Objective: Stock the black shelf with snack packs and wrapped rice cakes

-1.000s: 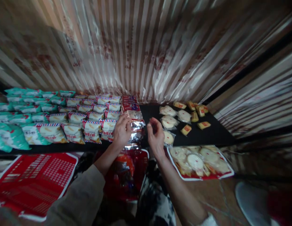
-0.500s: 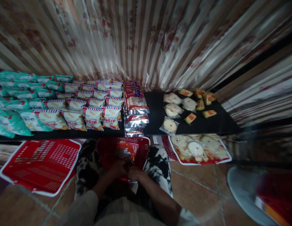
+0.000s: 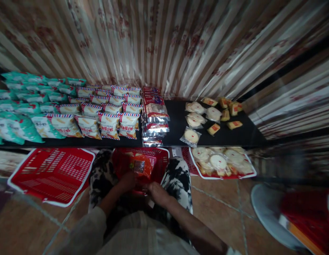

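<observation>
Between my knees sits a red basket (image 3: 163,159) with a white rim. An orange-red plastic packet (image 3: 144,166) with a pale printed label lies in it. My left hand (image 3: 128,180) is inside the basket, at the packet's lower left; its fingertips are lost in shadow. My right hand (image 3: 157,193) is at the basket's near side, fingers bent and drawn together. Whatever they grip there is too dark to make out. A small white tag-like piece (image 3: 150,203) shows just below that hand.
A black shelf (image 3: 175,124) ahead carries teal bags (image 3: 23,125), white snack bags (image 3: 108,124), stacked red packets (image 3: 155,106), wrapped round crackers (image 3: 191,136) and small yellow packs (image 3: 235,124). Another red basket (image 3: 55,177) stands left; a cracker-filled basket (image 3: 225,177) stands right. A grey stool (image 3: 262,209) is at far right.
My hands, close together before, have moved apart: the left up and left, the right slightly right. More of the orange-red packet shows. The whole view has shifted a little.
</observation>
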The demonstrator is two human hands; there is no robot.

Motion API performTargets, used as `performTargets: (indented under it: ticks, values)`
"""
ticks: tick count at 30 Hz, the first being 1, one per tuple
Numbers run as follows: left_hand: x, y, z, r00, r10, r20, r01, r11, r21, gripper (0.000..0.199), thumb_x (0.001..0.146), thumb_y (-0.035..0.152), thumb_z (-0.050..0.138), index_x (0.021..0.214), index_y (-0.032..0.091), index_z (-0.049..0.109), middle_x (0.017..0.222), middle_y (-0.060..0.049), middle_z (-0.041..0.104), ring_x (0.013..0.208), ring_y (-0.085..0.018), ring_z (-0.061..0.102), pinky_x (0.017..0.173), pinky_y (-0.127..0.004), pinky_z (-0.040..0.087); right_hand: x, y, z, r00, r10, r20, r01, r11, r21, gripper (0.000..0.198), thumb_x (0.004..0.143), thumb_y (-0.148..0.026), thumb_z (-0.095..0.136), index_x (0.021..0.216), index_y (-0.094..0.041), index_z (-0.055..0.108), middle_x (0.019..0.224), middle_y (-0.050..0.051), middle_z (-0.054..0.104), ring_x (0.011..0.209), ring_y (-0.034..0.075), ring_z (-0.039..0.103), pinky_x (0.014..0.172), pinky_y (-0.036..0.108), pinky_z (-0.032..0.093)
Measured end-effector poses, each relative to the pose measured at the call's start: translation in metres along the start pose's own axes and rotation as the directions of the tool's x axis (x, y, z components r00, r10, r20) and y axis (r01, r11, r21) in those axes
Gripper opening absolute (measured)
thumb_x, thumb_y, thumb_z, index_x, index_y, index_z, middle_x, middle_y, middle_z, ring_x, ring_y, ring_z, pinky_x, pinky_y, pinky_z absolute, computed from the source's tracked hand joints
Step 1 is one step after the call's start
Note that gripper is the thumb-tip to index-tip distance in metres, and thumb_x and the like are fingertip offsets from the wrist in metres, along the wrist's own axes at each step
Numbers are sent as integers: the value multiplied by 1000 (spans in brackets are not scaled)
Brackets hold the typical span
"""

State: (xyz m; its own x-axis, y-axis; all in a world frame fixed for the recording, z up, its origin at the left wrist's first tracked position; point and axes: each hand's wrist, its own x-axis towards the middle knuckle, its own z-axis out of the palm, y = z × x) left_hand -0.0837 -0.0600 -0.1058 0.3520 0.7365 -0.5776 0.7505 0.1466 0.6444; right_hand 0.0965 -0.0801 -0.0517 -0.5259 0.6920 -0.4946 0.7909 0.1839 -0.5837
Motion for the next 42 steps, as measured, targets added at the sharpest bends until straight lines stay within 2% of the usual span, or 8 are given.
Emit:
performTargets:
  ticks: [6, 13, 20, 23, 29, 32, 36, 42]
  values:
    - [-19, 3, -18, 946, 318, 52, -305, 936, -175, 40, 67, 7, 47, 102, 17, 64, 105, -3, 68, 98, -17, 60, 89, -27, 43, -3, -14, -47, 974, -140, -176, 118, 985, -129, 40, 77, -4, 42, 107, -19, 64, 102, 8, 68, 94, 19, 63, 81, 26, 44]
    - [-31, 32, -40, 932, 258, -253, -308, 933, -184, 21, 78, 27, 44, 85, 15, 60, 78, -2, 64, 72, -15, 57, 68, -25, 44, -22, -29, -105, 841, -284, -461, 268, 958, -103, 29, 88, -20, 43, 109, -23, 62, 102, 6, 68, 94, 18, 62, 82, 30, 47]
    - [-45, 66, -62, 895, 318, -312, -423, 829, -367, 28, 77, 43, 47, 81, 17, 57, 82, -3, 63, 78, -17, 58, 72, -27, 46, -50, -29, -135, 608, 37, -793, 254, 937, 238, 51, 81, -38, 56, 129, -24, 45, 113, 8, 63, 96, 21, 62, 87, 38, 48]
    - [-49, 84, -65, 899, 316, -302, -434, 727, -532, 34, 76, 49, 50, 85, 17, 56, 82, -3, 63, 77, -17, 59, 72, -28, 46, -57, -27, -131, 651, 163, -741, 352, 801, 485, 45, 79, -44, 57, 119, -23, 53, 105, 7, 67, 94, 23, 63, 85, 39, 50]
    - [-53, 126, -64, 864, 344, -368, -503, 607, -615, 36, 77, 49, 53, 89, 15, 58, 83, -4, 64, 78, -17, 59, 73, -27, 46, -60, -29, -106, 762, 172, -624, 501, 454, 737, 40, 73, -47, 65, 104, -23, 56, 98, 6, 68, 93, 22, 63, 84, 39, 49]
    - [-51, 141, -65, 856, 316, -408, -513, 612, -602, 33, 77, 46, 53, 89, 15, 58, 84, -5, 64, 80, -17, 60, 74, -28, 47, -59, -31, -98, 779, 154, -608, 506, 419, 754, 40, 71, -46, 68, 102, -23, 57, 102, 5, 67, 95, 22, 62, 85, 38, 48]
    - [-44, 155, -67, 844, 309, -439, -529, 612, -587, 29, 78, 43, 52, 83, 14, 57, 80, -5, 65, 78, -18, 61, 73, -28, 48, -54, -33, -99, 716, 271, -643, 526, 396, 753, 42, 72, -47, 67, 104, -23, 55, 96, 5, 68, 86, 22, 64, 79, 37, 50]
    - [-28, 172, -84, 803, 344, -487, -593, 543, -594, 37, 78, 44, 54, 102, 16, 56, 97, -8, 66, 88, -20, 62, 82, -31, 48, -39, -30, -137, 655, 295, -696, 567, 417, 711, 45, 69, -50, 67, 103, -24, 53, 97, 6, 68, 87, 22, 63, 79, 37, 49]
